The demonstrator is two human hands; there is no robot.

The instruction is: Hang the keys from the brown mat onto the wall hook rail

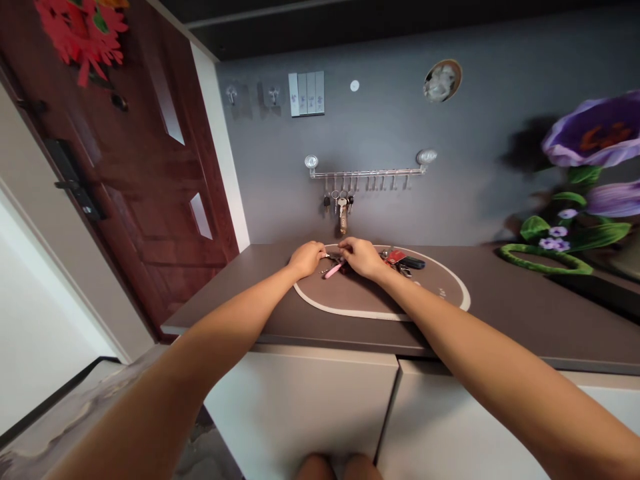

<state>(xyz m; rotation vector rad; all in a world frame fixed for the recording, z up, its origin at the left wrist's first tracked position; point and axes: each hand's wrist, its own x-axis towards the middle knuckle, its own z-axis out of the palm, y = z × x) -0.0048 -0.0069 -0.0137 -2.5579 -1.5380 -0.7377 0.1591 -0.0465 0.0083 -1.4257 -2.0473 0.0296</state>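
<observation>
Both hands are over an oval brown mat [330,301] with a pale rim. My left hand [307,259] has its fingers closed on a small metallic item near the mat's left side. My right hand [361,256] is closed in a pinch just to the right; what lies between its fingertips is too small to name. Below and between the hands is a pink item [333,271] with small metal parts. Right of my right hand lies a pile of keys and tools, with a red piece [395,256] and a dark blue-black handle [414,263].
A clear hook rail [370,174] on the grey wall holds several keys [343,207] at its left half. Purple artificial flowers [595,133] with a green ring base [545,260] stand at the right. The dark red door [145,180] is at the left.
</observation>
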